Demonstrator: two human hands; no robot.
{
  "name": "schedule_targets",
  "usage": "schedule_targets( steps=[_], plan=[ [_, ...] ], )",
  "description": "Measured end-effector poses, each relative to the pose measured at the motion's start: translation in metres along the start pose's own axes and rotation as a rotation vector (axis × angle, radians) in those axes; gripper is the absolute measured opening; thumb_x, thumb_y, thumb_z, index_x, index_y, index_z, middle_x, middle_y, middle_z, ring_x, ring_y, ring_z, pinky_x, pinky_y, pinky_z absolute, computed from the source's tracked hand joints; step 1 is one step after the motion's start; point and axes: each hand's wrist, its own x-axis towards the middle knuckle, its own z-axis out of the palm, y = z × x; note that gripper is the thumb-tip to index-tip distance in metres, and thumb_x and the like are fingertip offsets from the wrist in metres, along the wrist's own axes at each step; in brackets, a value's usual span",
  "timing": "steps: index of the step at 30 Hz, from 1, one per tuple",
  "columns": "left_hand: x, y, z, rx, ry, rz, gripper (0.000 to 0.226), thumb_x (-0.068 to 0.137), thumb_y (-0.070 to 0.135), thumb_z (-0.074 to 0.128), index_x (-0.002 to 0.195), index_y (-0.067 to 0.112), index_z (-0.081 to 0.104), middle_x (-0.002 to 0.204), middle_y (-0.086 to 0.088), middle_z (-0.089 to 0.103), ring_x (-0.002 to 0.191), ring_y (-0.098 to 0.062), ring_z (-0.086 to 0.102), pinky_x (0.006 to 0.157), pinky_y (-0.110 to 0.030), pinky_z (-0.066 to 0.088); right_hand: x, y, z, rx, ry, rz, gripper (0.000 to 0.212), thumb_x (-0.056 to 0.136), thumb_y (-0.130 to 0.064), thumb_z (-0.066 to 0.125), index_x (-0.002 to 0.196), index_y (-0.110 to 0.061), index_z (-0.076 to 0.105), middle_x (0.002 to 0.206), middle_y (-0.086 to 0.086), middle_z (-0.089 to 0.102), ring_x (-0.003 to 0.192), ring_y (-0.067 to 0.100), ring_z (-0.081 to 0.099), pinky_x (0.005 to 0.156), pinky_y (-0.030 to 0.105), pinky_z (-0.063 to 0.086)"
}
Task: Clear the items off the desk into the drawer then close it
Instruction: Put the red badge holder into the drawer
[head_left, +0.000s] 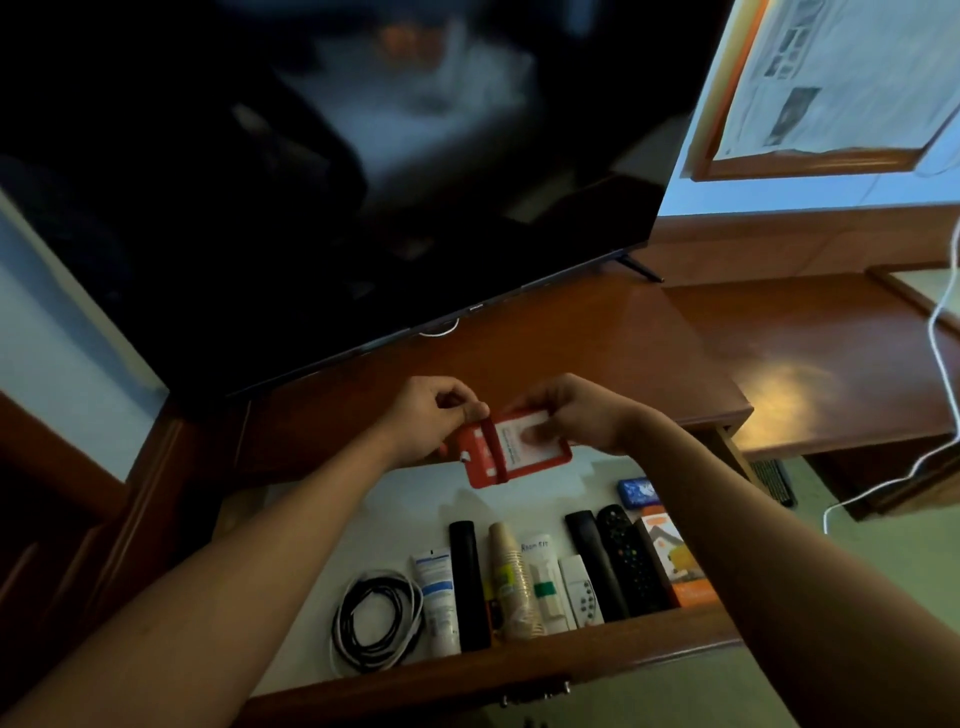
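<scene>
A red card holder (511, 451) with a white insert and a red strap hangs in the air over the back of the open drawer (519, 667). My left hand (431, 415) pinches its top left corner and strap. My right hand (574, 413) grips its right end, thumb on the white insert. Along the front of the drawer lie a coiled black and white cable (376, 618), a white tube (436, 597), a black remote (467, 587), stacked paper cups (511, 577), white remotes (582, 590), two more black remotes (618, 561), an orange box (675, 558) and a blue packet (638, 491).
A large dark television (311, 182) stands on the brown wooden desk (597, 343) behind my hands. A white cable (940, 338) runs down the right side. A framed picture (831, 88) hangs at the upper right. The drawer's metal handle (535, 693) faces me.
</scene>
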Motion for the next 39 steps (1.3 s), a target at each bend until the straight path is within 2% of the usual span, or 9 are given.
schedule_targets(
  steps=[5, 10, 14, 19, 22, 26, 30, 34, 39],
  plan=[
    [-0.003, -0.001, 0.011, -0.648, -0.103, -0.228, 0.018, 0.095, 0.030, 0.059, 0.089, 0.014, 0.067, 0.084, -0.010, 0.063, 0.074, -0.022, 0.059, 0.067, -0.032, 0.049, 0.002, 0.009, 0.001, 0.561, -0.113, -0.066, 0.039, 0.092, -0.001, 0.060, 0.131, 0.000, 0.059, 0.112, 0.018, 0.065, 0.098, 0.027, 0.066, 0.080, 0.036, 0.057],
    [-0.006, 0.014, 0.044, -0.678, 0.047, -0.283, 0.024, 0.105, 0.018, 0.039, 0.095, 0.011, 0.060, 0.067, -0.002, 0.048, 0.049, -0.010, 0.041, 0.052, -0.025, 0.035, 0.012, 0.015, 0.011, 0.843, 0.230, -0.054, 0.038, 0.089, -0.004, 0.068, 0.127, -0.005, 0.062, 0.119, 0.022, 0.067, 0.099, 0.031, 0.070, 0.084, 0.043, 0.059],
    [-0.011, 0.015, 0.059, -0.423, 0.079, -0.279, 0.025, 0.105, 0.023, 0.045, 0.101, 0.008, 0.063, 0.067, 0.000, 0.051, 0.047, -0.009, 0.039, 0.045, -0.024, 0.031, 0.010, 0.014, 0.007, 0.430, 0.561, -0.063, 0.033, 0.088, -0.012, 0.074, 0.118, -0.015, 0.060, 0.112, 0.008, 0.067, 0.093, 0.020, 0.073, 0.075, 0.037, 0.063],
    [-0.013, 0.017, 0.056, -0.124, 0.005, -0.283, 0.028, 0.102, 0.027, 0.050, 0.095, 0.004, 0.066, 0.071, -0.002, 0.055, 0.050, -0.009, 0.042, 0.050, -0.026, 0.034, 0.006, 0.007, 0.006, -0.026, 0.685, -0.215, 0.021, 0.091, -0.010, 0.069, 0.106, -0.019, 0.057, 0.103, -0.010, 0.063, 0.088, 0.003, 0.064, 0.065, 0.015, 0.057],
    [-0.012, 0.027, 0.050, 0.166, -0.039, -0.177, 0.027, 0.101, 0.029, 0.053, 0.083, 0.014, 0.066, 0.072, -0.004, 0.060, 0.061, -0.014, 0.052, 0.062, -0.030, 0.040, 0.005, 0.009, -0.001, -0.329, 0.627, -0.292, 0.020, 0.090, -0.016, 0.069, 0.108, -0.017, 0.059, 0.104, -0.006, 0.063, 0.091, 0.008, 0.062, 0.074, 0.021, 0.055],
    [-0.004, 0.043, 0.033, 0.484, 0.004, -0.007, 0.018, 0.097, 0.039, 0.059, 0.095, 0.027, 0.073, 0.079, 0.006, 0.067, 0.071, -0.014, 0.061, 0.062, -0.032, 0.046, 0.004, 0.017, -0.013, -0.588, 0.450, -0.295, 0.026, 0.085, -0.022, 0.076, 0.107, -0.019, 0.064, 0.105, -0.005, 0.060, 0.093, 0.012, 0.059, 0.080, 0.026, 0.053],
    [0.009, 0.053, 0.024, 0.400, 0.101, 0.115, 0.014, 0.092, 0.035, 0.066, 0.091, 0.026, 0.076, 0.083, 0.012, 0.070, 0.081, -0.004, 0.063, 0.073, -0.029, 0.051, -0.003, 0.018, -0.023, -0.235, 0.207, -0.188, 0.024, 0.090, -0.001, 0.062, 0.107, -0.018, 0.065, 0.104, -0.004, 0.064, 0.099, 0.018, 0.066, 0.074, 0.024, 0.055],
    [0.019, 0.049, 0.028, -0.116, 0.136, -0.018, 0.015, 0.087, 0.033, 0.070, 0.089, 0.020, 0.075, 0.087, -0.001, 0.073, 0.078, -0.015, 0.068, 0.077, -0.035, 0.055, -0.010, 0.018, -0.031, 0.381, 0.081, -0.140, 0.028, 0.091, 0.002, 0.063, 0.118, -0.007, 0.066, 0.111, 0.013, 0.069, 0.098, 0.027, 0.070, 0.080, 0.038, 0.060],
    [0.018, 0.035, 0.051, -0.695, 0.024, -0.258, 0.038, 0.100, 0.008, 0.048, 0.068, 0.019, 0.065, 0.065, -0.003, 0.049, 0.057, -0.016, 0.041, 0.051, -0.027, 0.038, -0.007, 0.025, -0.028, 0.853, 0.027, -0.111, 0.048, 0.081, -0.004, 0.073, 0.127, -0.002, 0.061, 0.114, 0.023, 0.067, 0.096, 0.034, 0.068, 0.079, 0.044, 0.061]
  ],
)
